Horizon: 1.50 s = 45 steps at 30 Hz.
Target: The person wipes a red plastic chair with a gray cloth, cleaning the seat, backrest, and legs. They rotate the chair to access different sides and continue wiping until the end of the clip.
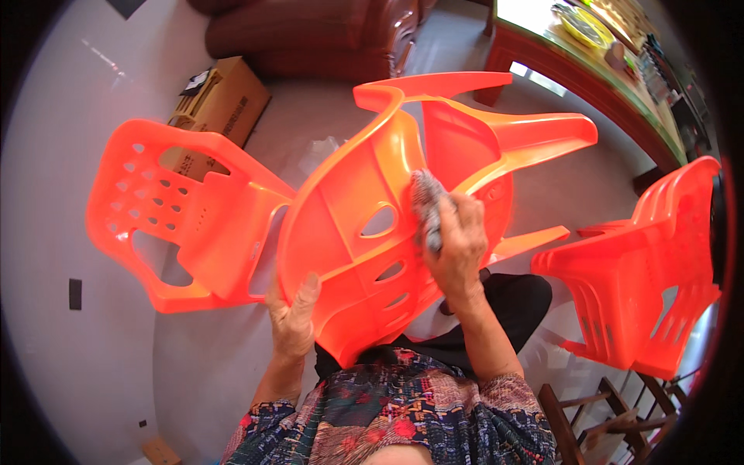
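An orange plastic chair [341, 217] lies tipped across my lap, its legs pointing away to the upper right. Its back has several cut-out holes. My left hand [294, 314] grips the chair's left rim, thumb on top and fingers hidden beneath. In my right hand [459, 240] is a bunched grey cloth [426, 203], pressed against the chair's inner surface near its middle. Another orange chair [205, 225] with a perforated back stands just to the left, close to the one I hold.
Stacked orange chairs [620, 271] stand at the right, above dark wooden stool legs [612, 411]. A cardboard box [225, 105] sits by the left wall, near a brown leather sofa [310, 39]. A wooden table [558, 62] with a yellow bowl [585, 27] is at the upper right.
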Each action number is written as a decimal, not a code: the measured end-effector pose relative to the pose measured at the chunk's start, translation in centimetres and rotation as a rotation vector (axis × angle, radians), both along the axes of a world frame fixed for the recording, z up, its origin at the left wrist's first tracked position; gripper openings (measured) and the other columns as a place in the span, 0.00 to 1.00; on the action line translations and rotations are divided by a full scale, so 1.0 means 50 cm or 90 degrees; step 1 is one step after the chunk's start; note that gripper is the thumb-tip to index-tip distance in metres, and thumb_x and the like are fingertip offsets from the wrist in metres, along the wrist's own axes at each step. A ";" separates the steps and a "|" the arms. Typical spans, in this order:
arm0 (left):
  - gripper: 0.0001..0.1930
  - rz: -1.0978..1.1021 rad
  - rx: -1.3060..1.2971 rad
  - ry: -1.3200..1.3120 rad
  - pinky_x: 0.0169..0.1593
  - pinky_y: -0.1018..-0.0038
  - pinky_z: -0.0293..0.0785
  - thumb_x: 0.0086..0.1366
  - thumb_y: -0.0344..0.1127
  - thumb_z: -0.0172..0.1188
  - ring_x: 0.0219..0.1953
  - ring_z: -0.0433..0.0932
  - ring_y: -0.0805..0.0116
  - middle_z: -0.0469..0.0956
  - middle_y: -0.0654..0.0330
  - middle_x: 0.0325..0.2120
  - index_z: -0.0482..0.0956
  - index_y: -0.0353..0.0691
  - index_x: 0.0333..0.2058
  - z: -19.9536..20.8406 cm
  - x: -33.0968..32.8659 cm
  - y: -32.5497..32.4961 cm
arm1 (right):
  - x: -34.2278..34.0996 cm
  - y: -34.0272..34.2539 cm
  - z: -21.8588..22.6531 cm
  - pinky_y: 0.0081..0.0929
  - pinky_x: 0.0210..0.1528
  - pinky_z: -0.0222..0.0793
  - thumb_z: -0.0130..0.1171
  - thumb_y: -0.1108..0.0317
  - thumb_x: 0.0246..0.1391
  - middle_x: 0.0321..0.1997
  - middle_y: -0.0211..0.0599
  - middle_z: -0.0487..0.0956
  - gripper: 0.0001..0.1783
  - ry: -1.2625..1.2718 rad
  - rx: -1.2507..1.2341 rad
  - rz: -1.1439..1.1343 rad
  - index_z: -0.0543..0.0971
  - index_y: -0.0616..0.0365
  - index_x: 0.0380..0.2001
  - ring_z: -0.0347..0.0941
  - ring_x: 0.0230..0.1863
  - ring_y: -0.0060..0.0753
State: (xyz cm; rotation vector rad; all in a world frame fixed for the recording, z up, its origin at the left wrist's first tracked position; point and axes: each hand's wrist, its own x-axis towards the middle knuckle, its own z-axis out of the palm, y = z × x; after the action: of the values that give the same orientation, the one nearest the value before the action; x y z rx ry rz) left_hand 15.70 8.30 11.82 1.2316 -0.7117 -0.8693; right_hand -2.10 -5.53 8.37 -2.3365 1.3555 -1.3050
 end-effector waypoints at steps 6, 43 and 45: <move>0.26 0.053 -0.006 0.028 0.58 0.72 0.63 0.66 0.29 0.55 0.53 0.69 0.71 0.70 0.59 0.53 0.60 0.37 0.62 0.010 -0.028 0.014 | -0.038 -0.011 0.018 0.42 0.39 0.69 0.63 0.68 0.37 0.42 0.46 0.73 0.21 0.009 0.013 -0.006 0.76 0.63 0.38 0.69 0.42 0.50; 0.35 0.000 0.020 -0.073 0.65 0.62 0.53 0.62 0.28 0.54 0.63 0.59 0.59 0.59 0.53 0.62 0.50 0.37 0.66 -0.003 -0.018 0.031 | -0.216 -0.164 -0.038 0.40 0.39 0.71 0.64 0.66 0.37 0.41 0.41 0.73 0.15 0.196 0.056 -0.094 0.76 0.60 0.31 0.70 0.45 0.46; 0.35 0.007 0.023 -0.121 0.65 0.62 0.52 0.62 0.29 0.54 0.63 0.59 0.59 0.59 0.52 0.62 0.50 0.36 0.66 -0.031 0.003 0.052 | -0.249 -0.205 -0.046 0.40 0.39 0.71 0.63 0.66 0.40 0.40 0.42 0.73 0.13 0.230 0.078 -0.149 0.78 0.60 0.31 0.70 0.45 0.46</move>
State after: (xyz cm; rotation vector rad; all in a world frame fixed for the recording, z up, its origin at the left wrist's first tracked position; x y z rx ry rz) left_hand 15.84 10.91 10.27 1.3613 -0.8438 -0.7651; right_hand -14.55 -15.80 6.08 -2.4689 1.8047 -0.8396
